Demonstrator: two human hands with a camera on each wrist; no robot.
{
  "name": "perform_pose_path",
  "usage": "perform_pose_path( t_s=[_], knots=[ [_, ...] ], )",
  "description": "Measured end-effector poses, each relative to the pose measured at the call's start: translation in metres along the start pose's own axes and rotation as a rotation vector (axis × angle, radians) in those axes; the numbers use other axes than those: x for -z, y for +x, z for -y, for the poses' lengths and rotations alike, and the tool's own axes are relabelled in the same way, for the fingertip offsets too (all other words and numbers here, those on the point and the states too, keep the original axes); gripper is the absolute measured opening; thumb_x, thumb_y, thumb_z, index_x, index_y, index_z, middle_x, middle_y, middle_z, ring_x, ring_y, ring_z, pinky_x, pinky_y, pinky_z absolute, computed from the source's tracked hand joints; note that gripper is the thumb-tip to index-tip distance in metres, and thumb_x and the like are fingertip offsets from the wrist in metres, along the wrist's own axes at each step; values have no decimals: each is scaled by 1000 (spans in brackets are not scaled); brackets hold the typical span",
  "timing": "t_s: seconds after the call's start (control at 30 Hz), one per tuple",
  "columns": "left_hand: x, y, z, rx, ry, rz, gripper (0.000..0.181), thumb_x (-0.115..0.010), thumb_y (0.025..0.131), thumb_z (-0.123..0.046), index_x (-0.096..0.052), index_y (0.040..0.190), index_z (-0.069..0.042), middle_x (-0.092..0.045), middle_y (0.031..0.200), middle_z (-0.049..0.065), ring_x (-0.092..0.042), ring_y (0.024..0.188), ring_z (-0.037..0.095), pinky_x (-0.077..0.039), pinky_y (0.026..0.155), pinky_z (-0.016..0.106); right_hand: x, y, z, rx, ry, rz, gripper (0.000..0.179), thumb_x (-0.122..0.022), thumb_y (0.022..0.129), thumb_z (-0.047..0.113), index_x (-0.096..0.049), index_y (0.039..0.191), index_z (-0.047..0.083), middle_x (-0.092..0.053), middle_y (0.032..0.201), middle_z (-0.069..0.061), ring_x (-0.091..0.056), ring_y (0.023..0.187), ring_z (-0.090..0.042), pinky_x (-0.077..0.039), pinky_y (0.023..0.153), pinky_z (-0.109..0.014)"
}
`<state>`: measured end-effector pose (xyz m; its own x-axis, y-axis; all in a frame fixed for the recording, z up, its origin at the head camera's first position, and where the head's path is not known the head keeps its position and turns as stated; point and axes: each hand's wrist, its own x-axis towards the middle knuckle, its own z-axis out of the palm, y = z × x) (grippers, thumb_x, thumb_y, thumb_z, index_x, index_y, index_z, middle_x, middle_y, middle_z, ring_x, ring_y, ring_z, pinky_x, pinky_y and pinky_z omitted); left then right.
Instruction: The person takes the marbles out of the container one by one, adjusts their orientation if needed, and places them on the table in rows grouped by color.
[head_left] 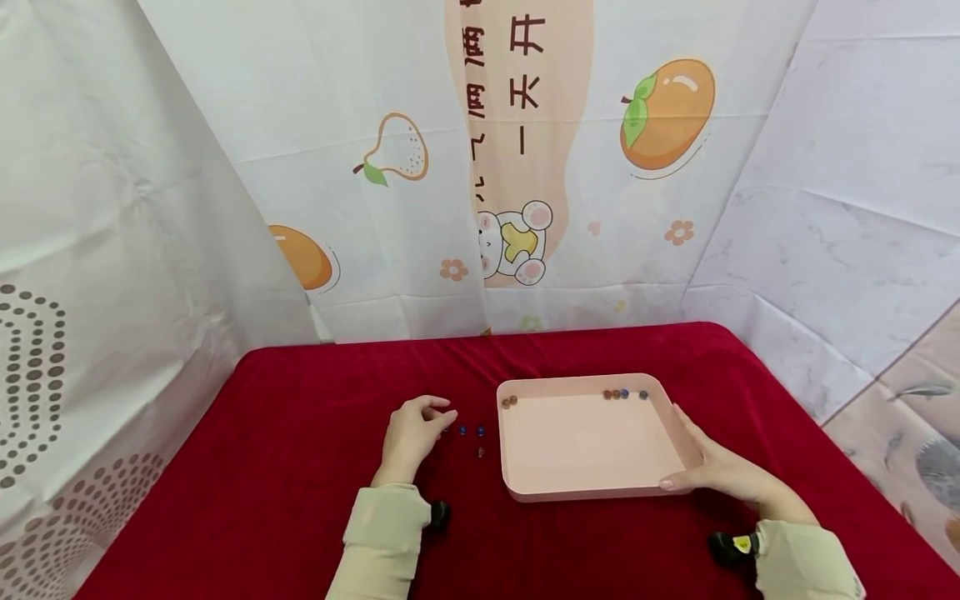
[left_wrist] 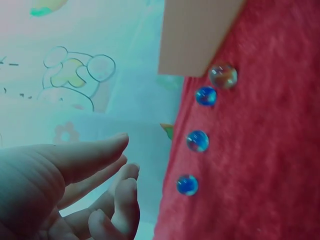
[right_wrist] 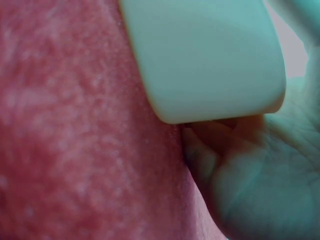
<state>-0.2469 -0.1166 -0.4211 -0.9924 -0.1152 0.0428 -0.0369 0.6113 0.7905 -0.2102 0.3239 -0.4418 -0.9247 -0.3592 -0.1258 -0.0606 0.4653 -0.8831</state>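
Observation:
My left hand (head_left: 411, 432) hovers over the red cloth left of the tray, thumb and fingertips apart with nothing between them in the left wrist view. Just past its fingertips lie three blue marbles (left_wrist: 198, 141) in a row. A clear marble with orange-brown inside (left_wrist: 223, 76) sits close to the end of that row, nearest the tray. My right hand (head_left: 716, 467) holds the shallow pink tray (head_left: 585, 493) at its near right corner, thumb at the front rim and fingers along the right wall. In the right wrist view, the palm and fingers (right_wrist: 202, 155) are beside and below the tray wall.
Inside the tray, two amber marbles (head_left: 510, 402) sit in the back left corner. Several amber and blue marbles (head_left: 625, 394) lie along its back wall toward the right. A red cloth (head_left: 285, 467) covers the table, and printed curtains (head_left: 330, 125) hang behind it and at both sides.

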Motion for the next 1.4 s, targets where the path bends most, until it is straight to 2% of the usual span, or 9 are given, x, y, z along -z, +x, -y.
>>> perform_pose_path(
  t_s=[0.13,0.4,0.5,0.7,0.93,1.07,1.17,1.37,1.4],
  knots=[
    [1,-1,-7,-33,-14,-11,28,-74,89,-28,-74,113,-12,-71,88,3,-65,65,14,-50,59,27,0,-1,0,-2,-4,0,112,-73,82,13,8,158,4,5,162,-28,-10,138,-45,-31,103,-27],
    [0,-6,-20,-114,-99,-20,27,-73,90,-27,-74,111,-10,-73,90,6,-68,68,22,-52,61,27,0,0,1,10,15,-4,111,-73,82,13,7,158,5,6,163,-26,-10,137,-45,-29,90,-9],
    [-1,-7,-24,-132,-109,-19,26,-73,90,-28,-74,111,-11,-73,90,5,-65,67,18,-51,61,28,0,0,1,11,10,-2,111,-73,82,13,7,158,5,5,163,-27,-10,137,-44,-30,99,-18],
    [-7,-8,-32,-171,-111,-10,22,-73,90,-28,-75,107,-14,-72,87,3,-58,62,10,-51,60,27,0,0,1,-6,-9,4,112,-73,81,13,9,157,3,7,162,-29,-8,138,-46,-22,107,-63],
    [-8,-4,-49,-235,-107,6,24,-72,90,-25,-75,107,-9,-73,84,4,-62,60,10,-51,59,27,-1,1,1,-21,1,8,113,-73,81,14,9,158,4,7,162,-27,-7,139,-45,-19,108,-69],
    [-10,0,-60,-236,-72,31,24,-71,92,-26,-75,109,-10,-74,88,4,-65,63,13,-51,59,26,0,0,0,0,4,7,112,-73,81,13,9,158,4,7,162,-28,-8,138,-46,-25,110,-58],
    [-14,5,-65,-217,-74,51,23,-72,92,-25,-75,109,-9,-74,88,5,-69,67,23,-51,59,25,0,0,-1,4,-8,2,111,-73,82,13,8,158,4,6,162,-28,-10,138,-45,-30,107,-39],
    [-29,16,-69,-169,-93,74,24,-72,91,-25,-76,107,-8,-75,85,6,-71,72,27,-51,59,25,0,0,-1,-4,-19,0,112,-73,81,14,8,157,3,6,162,-29,-10,137,-46,-26,106,-57],
    [-32,18,-69,-160,-80,75,23,-73,91,-25,-76,106,-8,-75,85,5,-71,71,24,-51,60,25,0,0,-1,-5,-20,1,112,-73,82,14,8,158,3,6,162,-28,-10,137,-46,-29,107,-50]
  ],
)
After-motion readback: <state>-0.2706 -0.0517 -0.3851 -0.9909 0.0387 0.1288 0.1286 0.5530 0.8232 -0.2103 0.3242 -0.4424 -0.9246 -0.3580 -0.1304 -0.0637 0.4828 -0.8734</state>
